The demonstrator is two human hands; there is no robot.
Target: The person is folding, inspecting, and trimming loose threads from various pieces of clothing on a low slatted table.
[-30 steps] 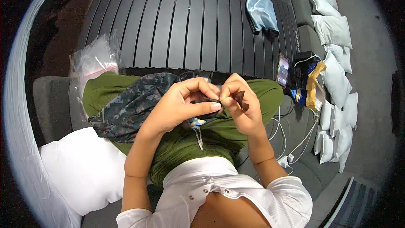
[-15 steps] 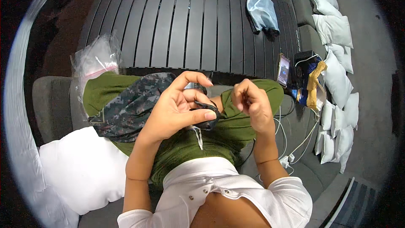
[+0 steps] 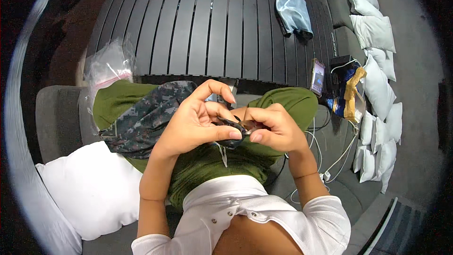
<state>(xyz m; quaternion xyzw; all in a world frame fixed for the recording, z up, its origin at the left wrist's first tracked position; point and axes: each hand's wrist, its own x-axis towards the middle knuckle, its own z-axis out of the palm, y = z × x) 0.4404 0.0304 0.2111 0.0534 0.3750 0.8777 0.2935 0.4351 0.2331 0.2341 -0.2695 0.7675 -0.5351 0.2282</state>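
Note:
Both hands meet over my lap on a small dark piece of fabric or strap [image 3: 236,130]. My left hand [image 3: 196,123] pinches it between thumb and fingers, the index finger raised. My right hand [image 3: 276,130] grips its other end, fingers curled. A thin white tag or thread [image 3: 222,153] hangs beneath it. I sit in green trousers [image 3: 212,165] with a camouflage cloth [image 3: 141,120] lying across my left thigh. What exactly the dark piece is cannot be made out.
A dark slatted table [image 3: 212,23] stands ahead with a light blue cloth [image 3: 292,14] on it. A clear plastic bag [image 3: 108,66] is at left, a white pillow [image 3: 89,189] beside me. At right are a phone [image 3: 317,76], cables [image 3: 330,160] and white sacks [image 3: 377,66].
My hands drew slightly apart half a second ago and have come back together on the dark piece. My left index finger has lifted.

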